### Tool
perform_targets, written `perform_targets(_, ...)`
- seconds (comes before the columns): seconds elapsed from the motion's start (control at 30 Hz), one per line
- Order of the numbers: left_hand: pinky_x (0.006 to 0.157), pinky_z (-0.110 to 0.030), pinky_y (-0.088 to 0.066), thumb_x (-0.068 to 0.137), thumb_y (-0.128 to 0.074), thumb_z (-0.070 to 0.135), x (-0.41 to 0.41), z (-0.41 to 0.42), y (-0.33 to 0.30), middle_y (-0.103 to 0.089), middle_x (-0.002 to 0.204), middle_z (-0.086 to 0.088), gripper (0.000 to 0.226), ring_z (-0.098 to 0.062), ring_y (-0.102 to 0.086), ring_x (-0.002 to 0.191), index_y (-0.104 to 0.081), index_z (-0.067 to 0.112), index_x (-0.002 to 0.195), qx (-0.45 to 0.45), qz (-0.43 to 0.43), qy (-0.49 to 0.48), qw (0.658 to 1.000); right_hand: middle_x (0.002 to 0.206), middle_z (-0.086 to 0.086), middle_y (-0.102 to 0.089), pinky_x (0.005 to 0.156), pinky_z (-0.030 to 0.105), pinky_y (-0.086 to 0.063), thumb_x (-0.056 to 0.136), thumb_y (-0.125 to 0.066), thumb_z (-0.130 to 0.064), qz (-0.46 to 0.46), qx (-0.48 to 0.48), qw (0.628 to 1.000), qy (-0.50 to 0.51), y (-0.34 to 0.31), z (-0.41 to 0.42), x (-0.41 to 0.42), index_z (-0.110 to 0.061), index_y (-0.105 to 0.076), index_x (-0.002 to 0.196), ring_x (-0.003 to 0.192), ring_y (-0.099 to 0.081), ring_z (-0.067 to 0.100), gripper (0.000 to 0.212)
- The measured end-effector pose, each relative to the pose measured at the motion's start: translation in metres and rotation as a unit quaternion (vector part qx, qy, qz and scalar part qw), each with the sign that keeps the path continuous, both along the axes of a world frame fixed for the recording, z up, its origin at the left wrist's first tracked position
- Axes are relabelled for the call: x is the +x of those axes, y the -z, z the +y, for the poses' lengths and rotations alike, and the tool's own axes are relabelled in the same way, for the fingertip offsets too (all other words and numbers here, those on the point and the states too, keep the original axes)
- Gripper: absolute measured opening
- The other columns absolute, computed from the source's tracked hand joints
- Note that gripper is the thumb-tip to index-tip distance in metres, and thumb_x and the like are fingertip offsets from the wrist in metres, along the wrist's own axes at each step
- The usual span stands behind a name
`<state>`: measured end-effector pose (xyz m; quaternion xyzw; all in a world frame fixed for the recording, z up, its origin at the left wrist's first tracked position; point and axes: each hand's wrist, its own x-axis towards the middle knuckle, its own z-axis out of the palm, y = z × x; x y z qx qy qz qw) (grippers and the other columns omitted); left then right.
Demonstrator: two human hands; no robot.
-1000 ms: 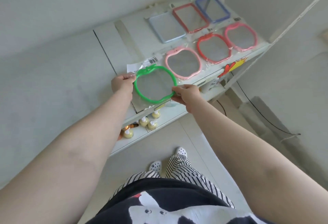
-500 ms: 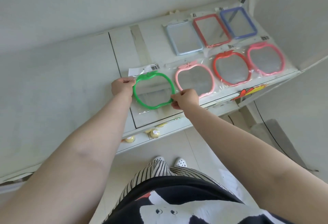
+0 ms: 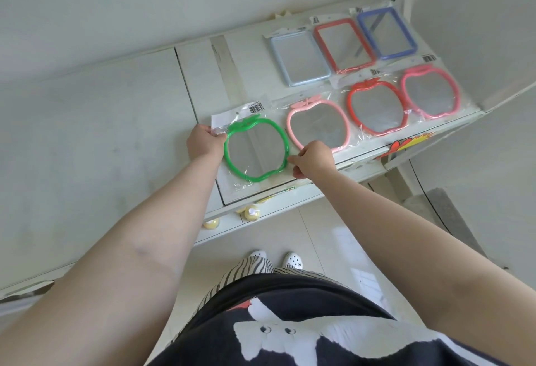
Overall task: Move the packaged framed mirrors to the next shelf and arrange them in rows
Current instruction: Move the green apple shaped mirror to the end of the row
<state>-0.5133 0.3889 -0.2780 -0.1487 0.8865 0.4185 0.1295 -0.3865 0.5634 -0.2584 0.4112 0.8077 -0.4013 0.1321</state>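
Both hands (image 3: 204, 143) on green mirror (image 3: 255, 148)

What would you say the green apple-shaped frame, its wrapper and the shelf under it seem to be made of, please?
Green apple-shaped frame: probably moulded plastic, judging by its bright even colour and slight gloss.
Wrapper: thin clear plastic film; it crinkles, glints and carries a barcode label.
Shelf: white, matt, flat panels with seams; painted metal or laminated board, I cannot tell which.

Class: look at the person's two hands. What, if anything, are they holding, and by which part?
Both hold the packaged green apple-shaped mirror: the left hand grips its upper left edge by the wrapper, and the right hand pinches its right edge.
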Motion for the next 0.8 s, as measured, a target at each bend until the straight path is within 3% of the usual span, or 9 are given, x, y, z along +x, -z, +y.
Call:
perform_targets(0.07, 0.094, -0.038, -0.046, 0.082, -0.068, 0.03, 0.003, 0.003, -0.005, -0.055, 0.127, -0.013, 0.045, -0.032, -0.055, 0.117, -0.053, 0.009, 0.119, -0.073, 0.036, 0.004, 0.997, 0.067, 0.008, -0.072, 0.073, 0.038, -0.06, 0.088, -0.061, -0.023, -0.015, 0.027, 0.999, -0.022, -0.006, 0.003, 0.003, -0.003, -0.06, 0.08, 0.065, -0.073, 0.027, 0.022)
perform_targets(0.13, 0.1, -0.041, -0.04, 0.082, -0.067, 0.034, 0.012, 0.012, -0.012, -0.044, 0.136, -0.012, 0.053, -0.033, -0.044, 0.125, -0.049, 0.013, 0.126, -0.146, 0.102, 0.038, 0.983, 0.077, 0.005, -0.073, 0.067, 0.031, -0.055, 0.089, -0.058, -0.033, -0.028, 0.114, 0.992, -0.046, -0.012, 0.01, 0.006, -0.007, -0.064, 0.089, 0.071, -0.07, 0.027, 0.027)
perform_targets(0.23, 0.114, -0.043, -0.025, 0.081, -0.067, 0.04, 0.033, 0.036, -0.014, -0.027, 0.153, -0.011, 0.069, -0.032, -0.027, 0.142, -0.039, 0.019, 0.141, -0.17, 0.161, 0.175, 0.956, 0.092, 0.003, -0.064, 0.064, 0.03, -0.042, 0.09, -0.056, -0.03, 0.022, 0.191, 0.981, -0.032, -0.015, 0.024, 0.01, -0.015, -0.064, 0.1, 0.087, -0.058, 0.026, 0.02)
perform_targets(0.3, 0.119, -0.048, -0.01, 0.083, -0.063, 0.049, 0.047, 0.053, -0.011, -0.007, 0.162, -0.011, 0.082, -0.032, -0.007, 0.15, -0.024, 0.022, 0.15, -0.196, 0.115, 0.268, 0.936, 0.118, 0.004, -0.057, 0.078, 0.035, -0.048, 0.09, -0.056, -0.029, 0.054, 0.192, 0.979, -0.035, -0.006, 0.032, 0.012, -0.022, -0.061, 0.117, 0.114, -0.048, 0.025, 0.029)
perform_targets(0.37, 0.118, -0.056, -0.004, 0.084, -0.059, 0.055, 0.055, 0.063, -0.005, 0.008, 0.163, -0.009, 0.089, -0.034, 0.008, 0.15, -0.01, 0.026, 0.153, -0.229, 0.054, 0.323, 0.917, 0.135, 0.007, -0.047, 0.099, 0.038, -0.042, 0.09, -0.059, -0.031, 0.049, 0.195, 0.977, -0.065, 0.004, 0.038, 0.013, -0.026, -0.054, 0.131, 0.131, -0.035, 0.027, 0.042)
perform_targets(0.43, 0.116, -0.062, -0.002, 0.085, -0.056, 0.058, 0.059, 0.068, -0.002, 0.015, 0.162, -0.009, 0.091, -0.036, 0.014, 0.149, -0.004, 0.028, 0.153, -0.252, 0.019, 0.348, 0.903, 0.135, 0.012, -0.043, 0.109, 0.039, -0.035, 0.087, -0.063, -0.032, 0.05, 0.194, 0.977, -0.073, 0.013, 0.041, 0.015, -0.024, -0.055, 0.127, 0.137, -0.028, 0.031, 0.041)
perform_targets(0.5, 0.115, -0.063, -0.002, 0.086, -0.055, 0.058, 0.061, 0.069, -0.001, 0.017, 0.161, -0.009, 0.09, -0.037, 0.015, 0.148, -0.003, 0.029, 0.153, -0.262, 0.007, 0.357, 0.896, 0.134, 0.012, -0.04, 0.108, 0.04, -0.037, 0.087, -0.064, -0.034, 0.054, 0.194, 0.977, -0.063, 0.019, 0.041, 0.016, -0.023, -0.056, 0.12, 0.14, -0.024, 0.031, 0.036)
perform_targets(0.8, 0.115, -0.064, -0.001, 0.085, -0.055, 0.058, 0.06, 0.071, 0.0, 0.017, 0.161, -0.009, 0.09, -0.038, 0.015, 0.148, -0.004, 0.028, 0.153, -0.268, 0.012, 0.363, 0.892, 0.143, 0.01, -0.032, 0.103, 0.042, -0.043, 0.089, -0.061, -0.037, 0.039, 0.193, 0.979, -0.048, 0.024, 0.038, 0.011, -0.027, -0.051, 0.125, 0.145, -0.015, 0.027, 0.039)
